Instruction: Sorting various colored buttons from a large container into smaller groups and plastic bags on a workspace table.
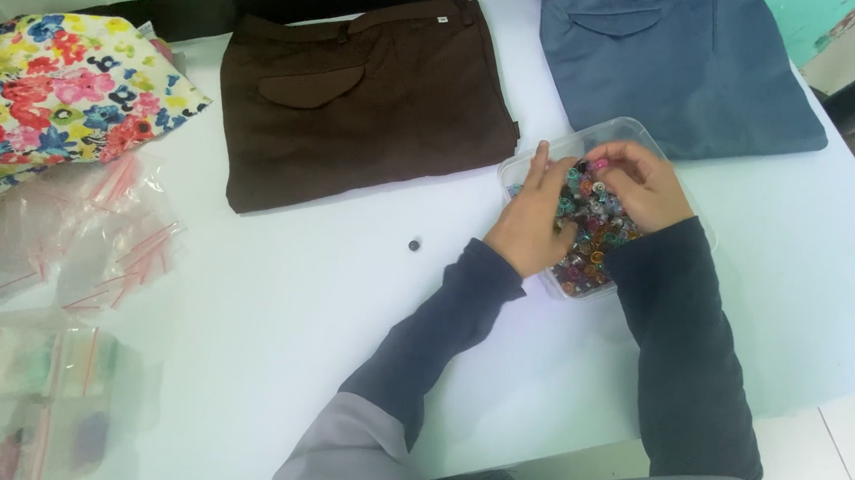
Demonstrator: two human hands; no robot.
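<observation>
Both hands' fingers (564, 175) among mixed buttons (593, 244) in clear tub (628, 130).

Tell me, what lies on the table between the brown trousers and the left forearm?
One small dark button lies on the white table; the head view shows it.

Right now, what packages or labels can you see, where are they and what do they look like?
Plastic tub: right of centre under both hands, clear, rectangular, full of mixed-colour buttons.
Zip bags: left edge, clear, flat, red seal strips.
Label: brown trousers' waistband, top centre, small white square.
No signs or screens.
</observation>
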